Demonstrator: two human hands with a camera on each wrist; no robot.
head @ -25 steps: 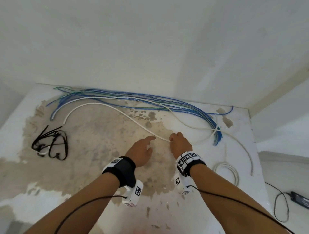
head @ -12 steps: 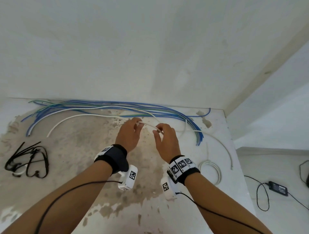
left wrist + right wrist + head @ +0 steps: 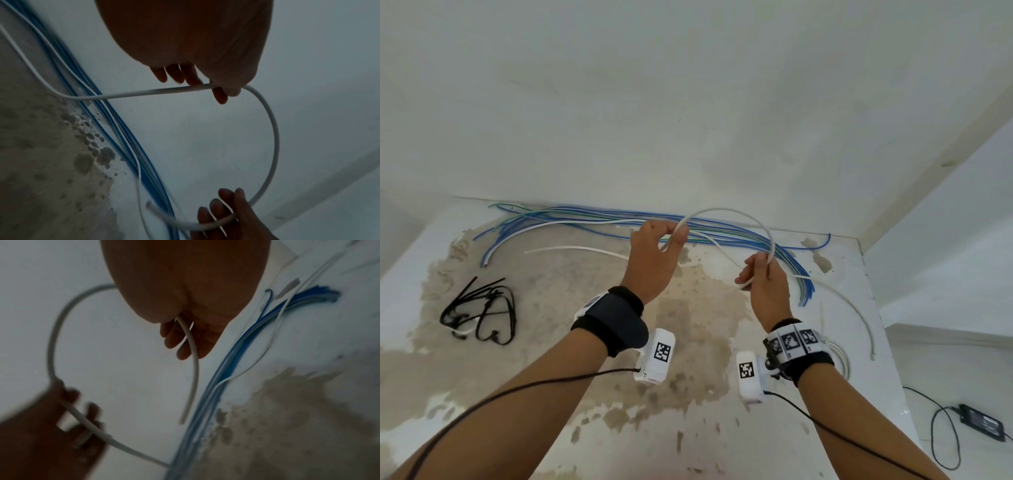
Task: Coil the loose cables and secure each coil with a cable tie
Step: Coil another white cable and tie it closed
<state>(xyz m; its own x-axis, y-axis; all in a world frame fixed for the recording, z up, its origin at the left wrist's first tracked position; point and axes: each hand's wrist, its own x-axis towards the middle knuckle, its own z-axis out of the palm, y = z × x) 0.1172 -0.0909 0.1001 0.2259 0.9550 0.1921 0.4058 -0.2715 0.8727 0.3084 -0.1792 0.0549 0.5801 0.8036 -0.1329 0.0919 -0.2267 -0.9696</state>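
Forming the first loop of the thin white round cable (image 3: 736, 213)

You are pinching it with your left hand (image 3: 654, 260) at 11 o'clock and your right hand (image 3: 765, 284) at 2 o'clock, above the table; keep bringing its end leftward evenly.

Right wrist view blurred; white coil (image 3: 840, 356) half hidden behind right wrist.

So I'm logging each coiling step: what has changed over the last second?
Both hands rose off the table with the white cable. The left hand now pinches it and the right hand grips its end, bending it into an arch between them. The blue cables, black cable ties and small white coil stayed put.
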